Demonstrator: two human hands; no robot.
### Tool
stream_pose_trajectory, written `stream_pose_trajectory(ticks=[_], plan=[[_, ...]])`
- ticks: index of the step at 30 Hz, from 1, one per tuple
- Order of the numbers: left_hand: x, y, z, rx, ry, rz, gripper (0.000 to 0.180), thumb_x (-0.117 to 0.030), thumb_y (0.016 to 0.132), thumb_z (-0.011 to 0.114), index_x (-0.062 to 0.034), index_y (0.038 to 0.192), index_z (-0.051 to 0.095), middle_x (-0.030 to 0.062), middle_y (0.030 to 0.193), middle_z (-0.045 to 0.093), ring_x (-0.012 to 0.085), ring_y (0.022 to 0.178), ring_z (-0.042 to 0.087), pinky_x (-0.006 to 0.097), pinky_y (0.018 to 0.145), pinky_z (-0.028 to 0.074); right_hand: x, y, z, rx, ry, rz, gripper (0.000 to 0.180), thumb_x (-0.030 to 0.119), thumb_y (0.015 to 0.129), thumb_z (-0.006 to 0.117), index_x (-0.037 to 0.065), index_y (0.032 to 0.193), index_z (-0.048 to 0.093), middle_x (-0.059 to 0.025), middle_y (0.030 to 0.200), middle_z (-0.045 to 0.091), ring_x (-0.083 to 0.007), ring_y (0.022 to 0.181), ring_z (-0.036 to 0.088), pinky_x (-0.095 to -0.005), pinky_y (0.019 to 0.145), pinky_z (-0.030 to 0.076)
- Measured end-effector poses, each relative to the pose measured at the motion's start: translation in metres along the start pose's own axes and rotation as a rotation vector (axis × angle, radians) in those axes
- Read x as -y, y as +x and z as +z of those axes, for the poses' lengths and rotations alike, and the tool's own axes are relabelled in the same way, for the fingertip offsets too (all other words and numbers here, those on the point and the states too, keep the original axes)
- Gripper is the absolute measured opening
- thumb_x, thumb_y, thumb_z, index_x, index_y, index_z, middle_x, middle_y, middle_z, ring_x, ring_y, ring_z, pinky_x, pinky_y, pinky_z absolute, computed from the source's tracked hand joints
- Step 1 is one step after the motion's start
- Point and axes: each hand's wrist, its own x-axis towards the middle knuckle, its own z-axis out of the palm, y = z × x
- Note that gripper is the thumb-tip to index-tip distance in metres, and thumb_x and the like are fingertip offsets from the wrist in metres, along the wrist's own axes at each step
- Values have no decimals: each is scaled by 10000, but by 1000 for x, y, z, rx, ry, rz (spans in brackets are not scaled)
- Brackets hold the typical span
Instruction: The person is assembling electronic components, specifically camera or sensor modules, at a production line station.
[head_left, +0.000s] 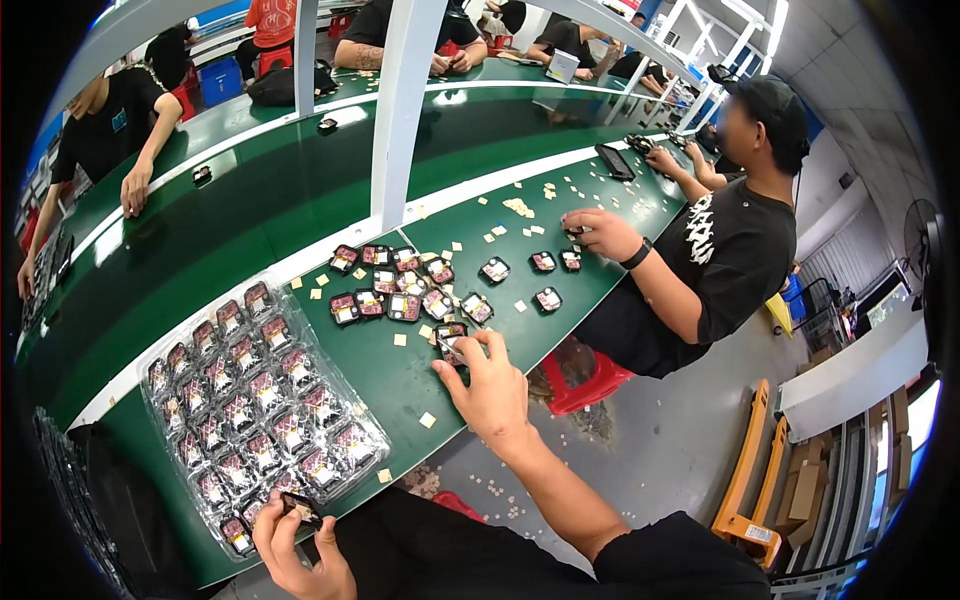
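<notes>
Left hand (pixel 300 555): held a small black case (pixel 300 509) above the near end of a clear tray (pixel 350 398), which contained rows of cases. Right hand (pixel 490 390): was narrowed at a second case (pixel 451 333), grip unclear, on the table (pixel 385 375).

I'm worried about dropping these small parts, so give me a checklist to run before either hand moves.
1. Left hand has its black-rimmed device: ok, held between fingers and thumb.
2. Right hand grips its device: cannot tell; the fingers partly cover it.
3. Every pocket of the clear plastic tray filled: cannot tell; the left hand hides the near end.
4. Green bench free of scraps: not ok; small beige squares lie scattered.
5. Co-worker's hand clear of yours: ok, farther right.
</notes>
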Motion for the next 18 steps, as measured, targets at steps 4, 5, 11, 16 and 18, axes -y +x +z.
stream_pose_trajectory(ticks=[4,5,11,16,18], plan=[[1,4,5,-6,132,10,368,-38,789,884,-15,1088,671,194,1184,657,392,1097,643,473,955,523,-1,0,2,-12,8,-4,295,295,887,796,111,1085,677,-86,1135,617,-337,764,707,-451,647,576],[1,4,6,-14,129,-12,350,-56,793,884,-11,1059,662,196,1170,650,401,1079,639,477,948,518,-1,1,2,-17,7,-3,295,295,887,796,111,1085,677,-86,1135,617,-337,764,707,-451,647,576],[-3,6,2,56,333,-10,319,-130,783,894,-56,1027,703,157,1137,653,384,1133,610,590,1098,366,2,-5,-1,-9,26,5,289,272,874,800,108,1079,679,-84,1125,615,-324,743,699,-444,640,569],[4,0,-8,120,432,-62,372,-213,785,891,-153,1133,774,96,1167,654,373,1245,548,633,1154,281,10,-7,5,16,36,-35,288,261,861,808,107,1072,686,-76,1119,617,-311,775,704,-430,657,566],[2,-3,-3,210,498,-96,365,-219,840,837,-93,1164,726,109,1189,562,410,1329,488,686,1188,249,5,-6,0,9,34,-39,282,274,883,786,116,1082,663,-91,1120,605,-340,822,702,-461,689,570]])
